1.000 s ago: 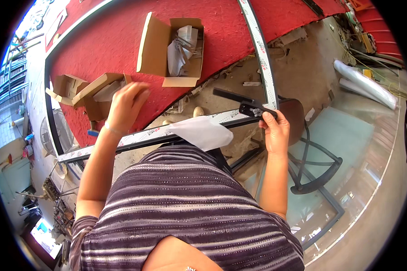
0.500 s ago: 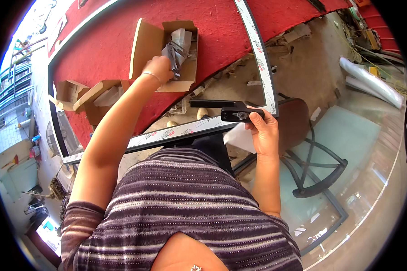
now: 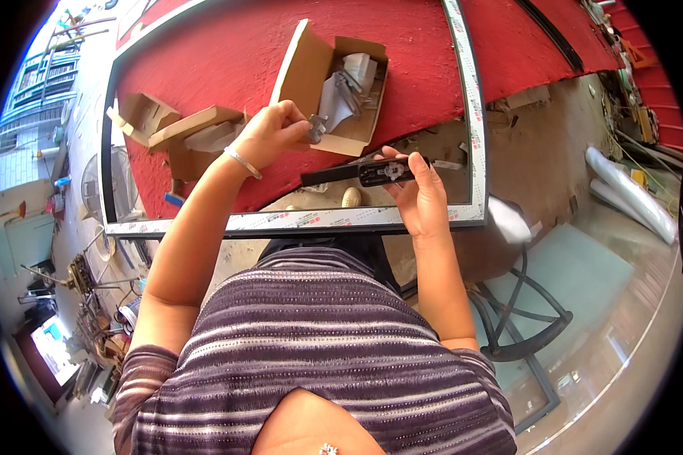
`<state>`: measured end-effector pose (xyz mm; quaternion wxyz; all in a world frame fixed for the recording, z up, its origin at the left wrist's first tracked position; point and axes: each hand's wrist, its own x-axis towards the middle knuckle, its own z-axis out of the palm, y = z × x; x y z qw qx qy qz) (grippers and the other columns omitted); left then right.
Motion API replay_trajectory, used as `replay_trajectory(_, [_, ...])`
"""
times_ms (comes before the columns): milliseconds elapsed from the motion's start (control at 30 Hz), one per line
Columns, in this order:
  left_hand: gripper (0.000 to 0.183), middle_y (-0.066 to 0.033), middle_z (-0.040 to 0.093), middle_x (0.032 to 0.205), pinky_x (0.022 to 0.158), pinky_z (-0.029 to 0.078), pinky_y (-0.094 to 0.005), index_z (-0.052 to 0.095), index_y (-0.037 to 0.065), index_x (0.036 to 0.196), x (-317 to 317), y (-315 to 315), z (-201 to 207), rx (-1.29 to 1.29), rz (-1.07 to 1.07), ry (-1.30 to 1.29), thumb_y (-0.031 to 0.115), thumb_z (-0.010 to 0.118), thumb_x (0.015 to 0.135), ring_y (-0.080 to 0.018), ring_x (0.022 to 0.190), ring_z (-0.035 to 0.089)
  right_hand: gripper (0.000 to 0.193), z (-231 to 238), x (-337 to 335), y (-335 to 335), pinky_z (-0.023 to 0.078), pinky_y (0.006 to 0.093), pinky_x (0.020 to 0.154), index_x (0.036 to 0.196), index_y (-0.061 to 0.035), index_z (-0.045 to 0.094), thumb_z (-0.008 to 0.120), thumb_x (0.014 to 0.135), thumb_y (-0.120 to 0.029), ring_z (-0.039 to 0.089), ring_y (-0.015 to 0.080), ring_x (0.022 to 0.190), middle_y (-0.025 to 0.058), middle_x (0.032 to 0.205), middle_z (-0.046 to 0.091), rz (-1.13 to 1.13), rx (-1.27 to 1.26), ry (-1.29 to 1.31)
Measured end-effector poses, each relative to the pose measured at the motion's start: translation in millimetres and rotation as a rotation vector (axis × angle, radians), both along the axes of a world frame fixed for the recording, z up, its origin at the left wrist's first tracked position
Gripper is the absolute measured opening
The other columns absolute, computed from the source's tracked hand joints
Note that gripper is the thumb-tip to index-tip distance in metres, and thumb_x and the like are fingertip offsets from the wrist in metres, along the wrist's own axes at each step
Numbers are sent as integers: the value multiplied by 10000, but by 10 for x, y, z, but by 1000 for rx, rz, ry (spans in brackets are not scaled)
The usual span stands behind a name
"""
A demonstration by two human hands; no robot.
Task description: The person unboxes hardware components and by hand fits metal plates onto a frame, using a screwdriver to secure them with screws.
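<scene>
Open brown cardboard box [image 3: 334,83] w/ grey-wrapped parts sits on red surface top centre, flap up on its left; two smaller torn brown boxes [image 3: 176,129] lie well left of it nr frame's edge, one w/ a pale packet [image 3: 207,138] inside; no signs/screens seen.

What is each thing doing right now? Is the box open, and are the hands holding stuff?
Left hand: fingers pinching a small metal part.
Right hand: gripping a black bar, held level above the frame.
Box: open, flaps up, wrapped parts inside.
Small boxes: open, lying on the red mat.
Frame: lying flat, protective film on.
Chair: upright, unoccupied.
</scene>
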<state>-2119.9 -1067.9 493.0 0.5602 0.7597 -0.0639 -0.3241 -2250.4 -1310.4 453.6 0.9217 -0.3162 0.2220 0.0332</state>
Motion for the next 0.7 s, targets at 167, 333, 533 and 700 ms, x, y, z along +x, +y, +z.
replay_trajectory(167, [132,-69,611,945,794,575,-310,518,-1,976,-317,297,99,-286,142,197,118,571,955,-152,871,637,283,-63,163,412,566,452,783,874,-39,623,614,931,-317,664,284,866,126,904,658,73,16,152])
replay_trajectory(333, [284,-50,600,959,796,557,-279,507,24,1219,-535,624,210,-368,72,183,57,552,940,-135,878,629,353,-32,218,896,562,397,634,891,-37,623,590,935,-386,610,183,666,49,737,589,150,-15,213])
replay_trajectory(533, [584,-51,571,1050,778,508,-222,458,3,1336,-791,1035,246,-498,114,335,-80,512,760,-91,878,581,606,94,212,1377,527,337,553,935,-23,647,445,937,-594,597,169,597,50,739,614,392,-10,239])
replay_trajectory(700, [492,-24,556,912,700,461,-208,513,16,1232,-948,1326,201,-195,88,211,143,723,806,-76,801,538,551,39,59,1737,511,326,783,1093,-32,600,417,972,-538,595,166,873,92,1006,659,346,63,112])
